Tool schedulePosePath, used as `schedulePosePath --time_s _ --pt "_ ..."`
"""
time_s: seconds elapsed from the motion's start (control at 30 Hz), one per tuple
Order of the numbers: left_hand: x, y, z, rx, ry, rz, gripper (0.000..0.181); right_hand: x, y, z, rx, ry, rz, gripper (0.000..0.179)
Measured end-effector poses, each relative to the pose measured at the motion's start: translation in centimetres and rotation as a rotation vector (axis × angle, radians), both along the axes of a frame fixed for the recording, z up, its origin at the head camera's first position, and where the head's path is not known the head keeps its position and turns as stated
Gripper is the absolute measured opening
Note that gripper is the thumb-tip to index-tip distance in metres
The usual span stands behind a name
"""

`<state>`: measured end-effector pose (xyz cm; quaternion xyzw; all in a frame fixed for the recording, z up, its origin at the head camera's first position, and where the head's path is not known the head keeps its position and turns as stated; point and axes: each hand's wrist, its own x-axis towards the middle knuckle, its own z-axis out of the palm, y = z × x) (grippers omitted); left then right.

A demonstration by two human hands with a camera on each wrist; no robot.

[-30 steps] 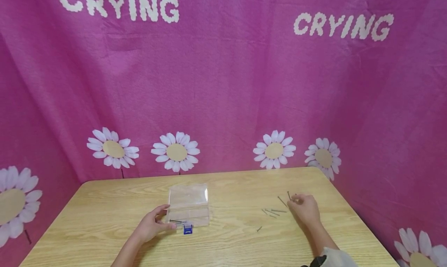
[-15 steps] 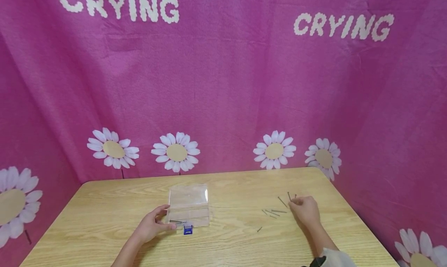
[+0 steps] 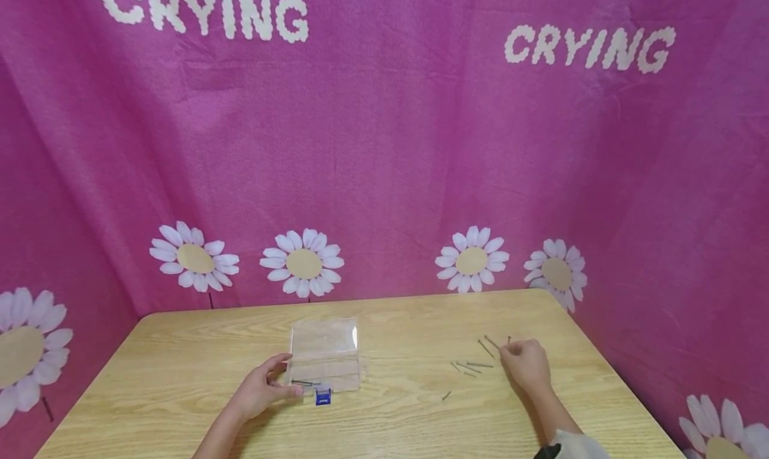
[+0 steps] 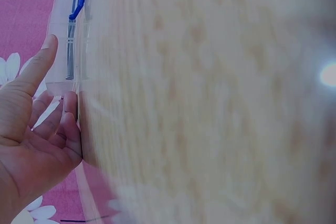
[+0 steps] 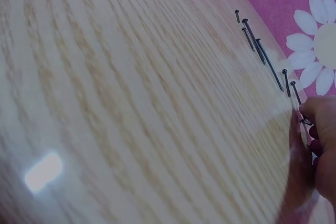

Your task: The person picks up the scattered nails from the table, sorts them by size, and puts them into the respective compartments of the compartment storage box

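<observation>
A clear plastic box (image 3: 324,367) with a blue latch (image 3: 323,396) stands on the left of the table, its lid swung up toward the back. My left hand (image 3: 261,389) holds its left front corner, thumb along the front and fingers at the side. A few dark nails (image 4: 70,51) lie in the front compartment. At the right, my right hand (image 3: 526,365) pinches a nail (image 3: 492,342) by one end, fingertips low over the tabletop. A further nail (image 5: 305,122) shows partly behind these fingers. One loose nail (image 3: 485,348) lies just left of them.
Several more nails (image 3: 471,366) of different lengths are scattered left of my right hand. A short nail (image 3: 446,396) lies apart, nearer the front. The wooden table (image 3: 384,425) ends at a pink curtain (image 3: 384,179) printed with daisies.
The nail at my right fingertips has swung leftward, its head now close to the neighbouring loose nail. My left hand and the box have stayed in place.
</observation>
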<state>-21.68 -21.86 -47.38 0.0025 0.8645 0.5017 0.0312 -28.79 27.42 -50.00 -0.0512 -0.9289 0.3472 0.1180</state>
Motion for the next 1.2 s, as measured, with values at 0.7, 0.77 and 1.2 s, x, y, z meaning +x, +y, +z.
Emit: schedulePosePath --time_s 0.7,0.77,1.2 --pt "0.0 -0.1 -0.1 -0.004 -0.01 0.002 0.081 0.3 -0.5 1.7 -0.142 0.015 0.077 0.02" --pt "0.0 -0.1 -0.1 -0.002 -0.011 0.0 0.081 0.3 -0.6 1.9 -0.15 0.014 0.091 0.02" --pt "-0.1 -0.1 -0.2 -0.017 -0.006 0.003 0.083 0.5 -2.2 2.9 -0.228 -0.032 0.133 0.021"
